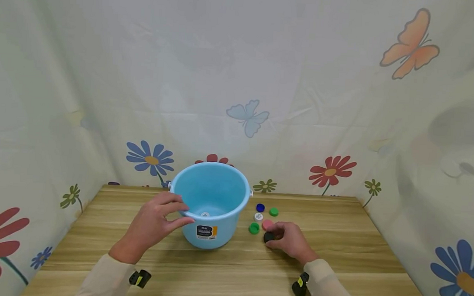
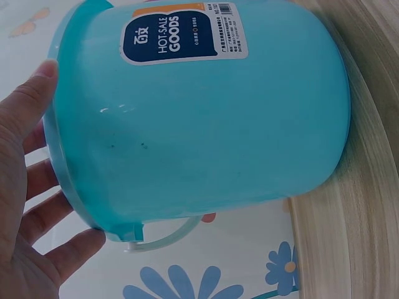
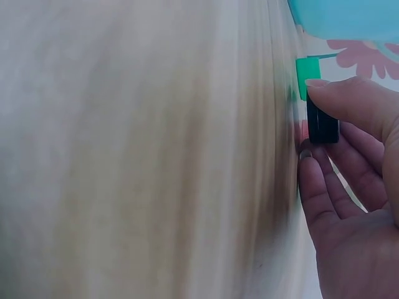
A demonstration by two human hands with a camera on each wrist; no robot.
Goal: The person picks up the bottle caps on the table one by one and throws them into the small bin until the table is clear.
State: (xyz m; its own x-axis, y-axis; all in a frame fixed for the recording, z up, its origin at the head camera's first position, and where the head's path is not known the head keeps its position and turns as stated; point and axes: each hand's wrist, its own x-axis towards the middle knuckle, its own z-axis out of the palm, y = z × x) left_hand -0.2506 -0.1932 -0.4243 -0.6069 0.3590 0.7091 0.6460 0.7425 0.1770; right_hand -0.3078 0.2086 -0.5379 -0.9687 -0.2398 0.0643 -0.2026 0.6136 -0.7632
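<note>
Cream-sleeved, the left hand pinches the rim of the light-blue plastic bucket, thumb outside, fingers over the edge; light, steady pressure there should keep it from tipping. Its front label reads "HOT-SALE GOODS" alongside Chinese characters; the finest print is illegible. Right of it, on the wood-grain tabletop, lie a near green bottle cap, a white cap with dark print too small to read, a blue cap, a pink cap and a far green cap. The right hand holds a black bottle cap in a narrow pinch; gripping its side wall squarely, without nudging the pink neighbour, seems best.
</note>
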